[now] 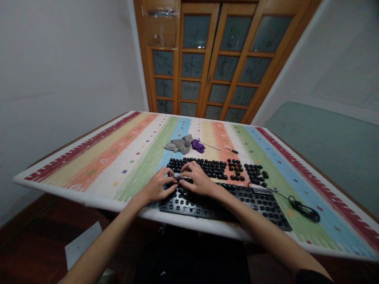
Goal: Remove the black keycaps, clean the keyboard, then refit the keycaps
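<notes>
A black keyboard (204, 211) lies at the table's near edge, most of its keycaps off and small key posts showing. Over its upper left corner, my left hand (158, 185) is bent, thumb and fingers drawn together. My right hand (197, 180) meets it there from the right, its fingers curled and pinched close to the left fingertips. Whatever sits between the fingertips is too small and dark to make out. Behind the keyboard, loose black keycaps (216, 167) are laid out in rows, with a number-pad group (254, 172) at the right.
A grey cloth (180, 144) and a purple cloth (198, 146) lie beyond the keycaps. Near them are a thin rod (211, 146) and a small black-and-clear tool (235, 152). The keyboard's coiled cable (308, 211) rests at right on the striped tablecloth (97, 157).
</notes>
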A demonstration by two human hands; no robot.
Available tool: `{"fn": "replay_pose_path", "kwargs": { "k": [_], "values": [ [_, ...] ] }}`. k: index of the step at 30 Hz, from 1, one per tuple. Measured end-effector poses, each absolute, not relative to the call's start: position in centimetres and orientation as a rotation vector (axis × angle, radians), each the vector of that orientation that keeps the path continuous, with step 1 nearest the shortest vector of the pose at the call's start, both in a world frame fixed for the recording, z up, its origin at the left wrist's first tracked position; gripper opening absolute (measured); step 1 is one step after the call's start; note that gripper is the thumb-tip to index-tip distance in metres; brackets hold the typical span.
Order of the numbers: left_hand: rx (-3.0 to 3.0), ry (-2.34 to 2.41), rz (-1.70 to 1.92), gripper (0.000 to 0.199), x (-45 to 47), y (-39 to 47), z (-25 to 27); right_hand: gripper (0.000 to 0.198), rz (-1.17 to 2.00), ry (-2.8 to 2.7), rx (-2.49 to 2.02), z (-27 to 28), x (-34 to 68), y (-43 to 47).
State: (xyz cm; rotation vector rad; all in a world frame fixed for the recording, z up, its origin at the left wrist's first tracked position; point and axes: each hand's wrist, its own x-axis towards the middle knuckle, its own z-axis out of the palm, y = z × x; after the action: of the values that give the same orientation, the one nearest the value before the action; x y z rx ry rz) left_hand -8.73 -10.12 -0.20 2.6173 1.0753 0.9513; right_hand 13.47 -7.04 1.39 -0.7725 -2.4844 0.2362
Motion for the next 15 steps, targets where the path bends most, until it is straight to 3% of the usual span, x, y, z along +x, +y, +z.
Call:
{"fn": "replay_pose_path", "kwargs": {
  "k": [8,15],
  "values": [
    [2.55,1.127,1.067,0.014,-8.4,-5.9,1.8,0.017,0.22,-2.315,-1.161,1.1,16.0,1.4],
    [2.611,1.147,0.741,0.019,-6.7,1.6,2.6,0.019,0.214,-2.445,-1.219,0.7,16.9,3.9]
  ]
}}
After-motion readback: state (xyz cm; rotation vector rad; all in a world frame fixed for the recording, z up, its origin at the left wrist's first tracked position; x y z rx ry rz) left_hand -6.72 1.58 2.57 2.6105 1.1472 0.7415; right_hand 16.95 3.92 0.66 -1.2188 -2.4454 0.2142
